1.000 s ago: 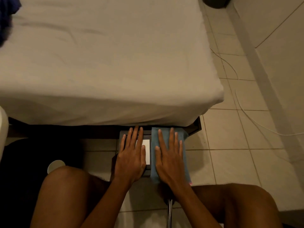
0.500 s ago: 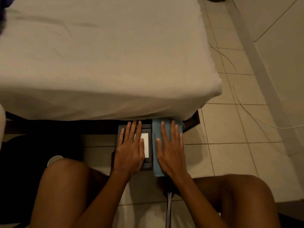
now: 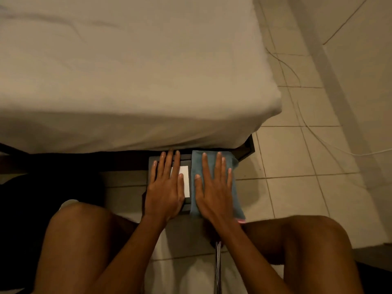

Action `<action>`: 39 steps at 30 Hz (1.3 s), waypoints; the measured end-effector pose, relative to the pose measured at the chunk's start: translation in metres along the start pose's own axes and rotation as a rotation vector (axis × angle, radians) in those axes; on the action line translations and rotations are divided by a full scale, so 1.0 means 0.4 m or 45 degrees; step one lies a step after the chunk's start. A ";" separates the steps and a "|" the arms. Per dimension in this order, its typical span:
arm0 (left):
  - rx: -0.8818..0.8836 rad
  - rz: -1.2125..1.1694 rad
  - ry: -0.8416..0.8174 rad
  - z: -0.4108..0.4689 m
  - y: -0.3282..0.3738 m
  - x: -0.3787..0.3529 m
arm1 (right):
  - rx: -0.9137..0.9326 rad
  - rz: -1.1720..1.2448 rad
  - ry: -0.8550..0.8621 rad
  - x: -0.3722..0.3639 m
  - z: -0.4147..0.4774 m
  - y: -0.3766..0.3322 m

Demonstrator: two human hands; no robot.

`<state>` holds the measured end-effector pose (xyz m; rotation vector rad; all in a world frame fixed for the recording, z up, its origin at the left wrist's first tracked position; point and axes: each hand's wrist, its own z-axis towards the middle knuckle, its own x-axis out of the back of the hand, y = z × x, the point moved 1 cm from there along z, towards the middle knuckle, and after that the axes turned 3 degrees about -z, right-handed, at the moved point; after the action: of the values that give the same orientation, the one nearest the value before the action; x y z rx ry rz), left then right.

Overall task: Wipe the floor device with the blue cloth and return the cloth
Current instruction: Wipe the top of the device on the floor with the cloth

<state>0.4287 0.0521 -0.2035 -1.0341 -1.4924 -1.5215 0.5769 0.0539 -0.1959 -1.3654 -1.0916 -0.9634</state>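
A flat dark floor device (image 3: 153, 164) with a white rectangular panel (image 3: 185, 179) lies on the tiles, its far edge under the bed. My left hand (image 3: 164, 187) rests flat on its left half, fingers spread. A folded blue cloth (image 3: 232, 164) covers the device's right half. My right hand (image 3: 213, 187) presses flat on the cloth, fingers apart and pointing toward the bed.
A bed with a pale sheet (image 3: 127, 71) overhangs the device on a dark frame (image 3: 247, 149). A thin white cable (image 3: 314, 132) runs over the tiled floor at the right. My bare knees flank the device; a metal chair leg (image 3: 218, 270) stands between them.
Both hands with the cloth slid a little away from me toward the bed, then came back slightly. The view tilted down.
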 end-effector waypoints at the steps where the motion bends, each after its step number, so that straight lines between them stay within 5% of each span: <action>1: -0.002 -0.009 0.003 0.000 0.000 -0.002 | 0.007 0.018 -0.010 0.006 0.025 0.005; 29: 0.034 -0.026 0.016 0.004 0.001 0.005 | 0.111 0.047 -0.053 -0.003 -0.006 0.016; 39: 0.027 -0.016 -0.006 -0.004 -0.002 -0.001 | -0.071 0.028 0.059 -0.018 -0.025 -0.020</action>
<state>0.4281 0.0506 -0.2042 -1.0186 -1.5180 -1.5096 0.5678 0.0432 -0.2000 -1.3906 -1.0199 -1.0115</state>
